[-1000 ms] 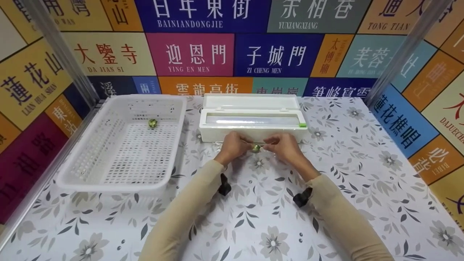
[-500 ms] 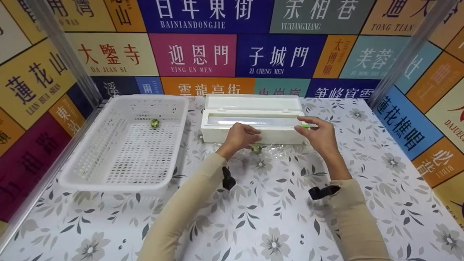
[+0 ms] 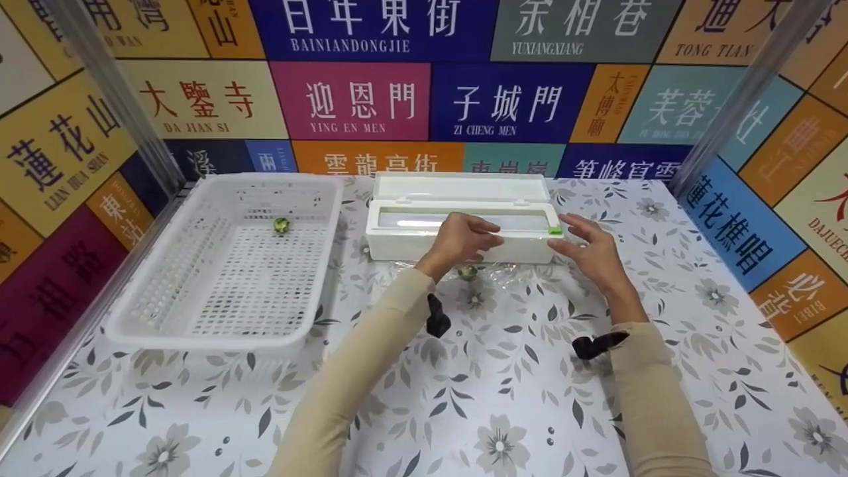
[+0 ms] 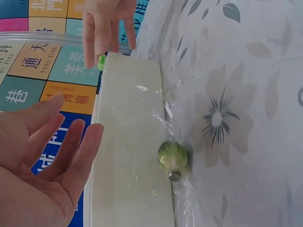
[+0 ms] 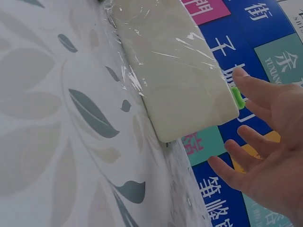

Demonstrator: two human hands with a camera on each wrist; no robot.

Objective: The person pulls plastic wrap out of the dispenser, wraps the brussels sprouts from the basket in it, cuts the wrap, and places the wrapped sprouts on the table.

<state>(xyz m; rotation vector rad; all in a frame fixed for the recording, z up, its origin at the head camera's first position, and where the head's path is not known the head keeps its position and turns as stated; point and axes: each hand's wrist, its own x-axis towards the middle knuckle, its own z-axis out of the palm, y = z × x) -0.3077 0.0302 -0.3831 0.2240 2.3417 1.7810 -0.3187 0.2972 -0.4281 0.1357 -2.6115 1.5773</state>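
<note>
A white cling film dispenser (image 3: 397,248) stands at the back of the table, its lid raised. Clear cling film (image 3: 507,273) trails down its front onto the cloth. On that film lies a Brussels sprout (image 3: 468,272), its cut stem showing in the left wrist view. My left hand (image 3: 460,240) hovers at the dispenser's front, above the sprout, fingers spread and holding nothing. Off the dispenser's right end is my right hand (image 3: 591,252), fingers apart with nothing in them. Its thumb is close to the green cutter slider (image 5: 237,97) at that end of the rail.
To the left stands a white perforated basket (image 3: 212,343) with another Brussels sprout (image 3: 281,225) in its far part. A floral cloth (image 3: 497,397) covers the table. Printed panels (image 3: 351,99) rise behind and at both sides.
Both hands were beside the sprout at first. My right hand went to the green slider, then drew slightly off it. My left hand has shifted right and up along the dispenser.
</note>
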